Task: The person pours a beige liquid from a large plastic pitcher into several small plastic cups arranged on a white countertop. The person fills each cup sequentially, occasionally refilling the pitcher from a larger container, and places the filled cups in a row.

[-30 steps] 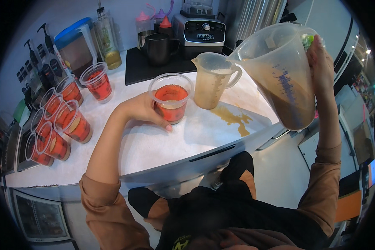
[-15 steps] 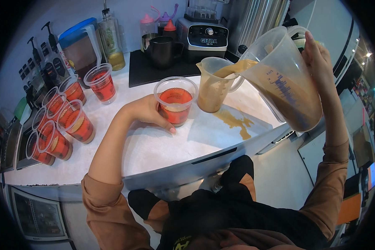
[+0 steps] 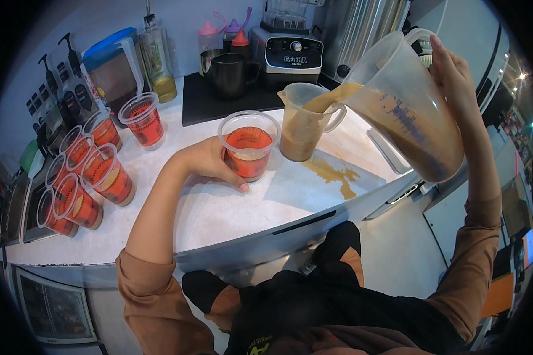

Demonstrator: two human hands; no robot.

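My right hand (image 3: 454,74) grips a large clear measuring jug (image 3: 414,112) by its handle, tilted to the left. Milky brown liquid (image 3: 342,93) streams from its spout into a small measuring jug (image 3: 299,133) standing upright on the counter. My left hand (image 3: 210,161) is wrapped round the near left side of a clear plastic cup (image 3: 250,145) with a red printed band, which stands on the counter left of the small jug. A little light brown liquid shows low in this cup. A brown spill (image 3: 336,176) lies beside the small jug.
Several similar cups (image 3: 108,174) stand grouped at the left. Behind them are a blue-lidded pitcher (image 3: 115,68), a glass bottle (image 3: 159,65) and pump bottles (image 3: 71,83). A black mat (image 3: 198,106) holds a dark pitcher (image 3: 230,74); a blender (image 3: 293,56) stands at the back.
My right hand has tipped the large jug slightly further and shifted a bit right. The level in the small jug looks higher. My left hand stays on the cup.
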